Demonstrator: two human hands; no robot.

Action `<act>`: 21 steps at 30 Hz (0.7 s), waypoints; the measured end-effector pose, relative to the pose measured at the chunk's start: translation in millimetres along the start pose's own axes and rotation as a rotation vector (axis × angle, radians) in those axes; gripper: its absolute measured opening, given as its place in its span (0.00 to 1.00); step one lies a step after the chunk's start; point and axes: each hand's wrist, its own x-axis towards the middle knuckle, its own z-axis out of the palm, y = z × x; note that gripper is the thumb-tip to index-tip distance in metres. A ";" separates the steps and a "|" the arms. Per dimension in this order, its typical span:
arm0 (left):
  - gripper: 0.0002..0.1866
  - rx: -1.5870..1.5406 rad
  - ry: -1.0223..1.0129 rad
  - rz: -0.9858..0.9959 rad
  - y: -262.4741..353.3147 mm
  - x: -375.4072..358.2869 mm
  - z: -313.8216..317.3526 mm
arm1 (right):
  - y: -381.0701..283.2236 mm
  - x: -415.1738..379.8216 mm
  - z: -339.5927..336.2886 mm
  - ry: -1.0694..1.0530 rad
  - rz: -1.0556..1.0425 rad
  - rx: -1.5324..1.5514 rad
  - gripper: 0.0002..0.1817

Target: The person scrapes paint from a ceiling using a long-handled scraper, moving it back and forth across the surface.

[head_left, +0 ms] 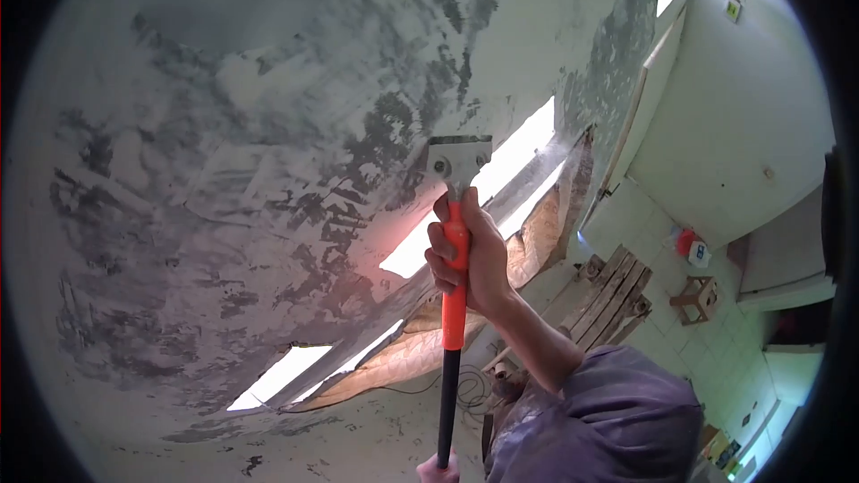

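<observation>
A long-handled scraper with an orange and black handle runs upward through the middle of the head view. Its wide metal blade, fixed with screws, lies over the patchy grey and white ceiling surface. My right hand is wrapped round the orange part just below the blade, its arm coming from a purple sleeve. Down at the bottom edge, my left hand is closed on the black lower end of the handle, only partly in frame.
Bright window openings cut across the view, with torn brown paper along them. To the right are stacked wooden planks, a small wooden stool on the tiled floor, and a red and white item. A thin cable hangs low.
</observation>
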 end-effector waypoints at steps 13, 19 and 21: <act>0.13 0.016 0.058 0.150 -0.1 21.9 12.6 | -5.1 12.6 -11.8 -0.005 -0.010 0.141 0.24; 0.15 0.031 0.087 0.119 0.2 20.3 14.9 | -12.1 10.6 -7.9 -0.028 0.021 0.088 0.26; 0.14 0.017 0.098 0.095 -5.3 19.3 19.0 | -12.7 14.1 -11.0 -0.039 -0.036 0.084 0.26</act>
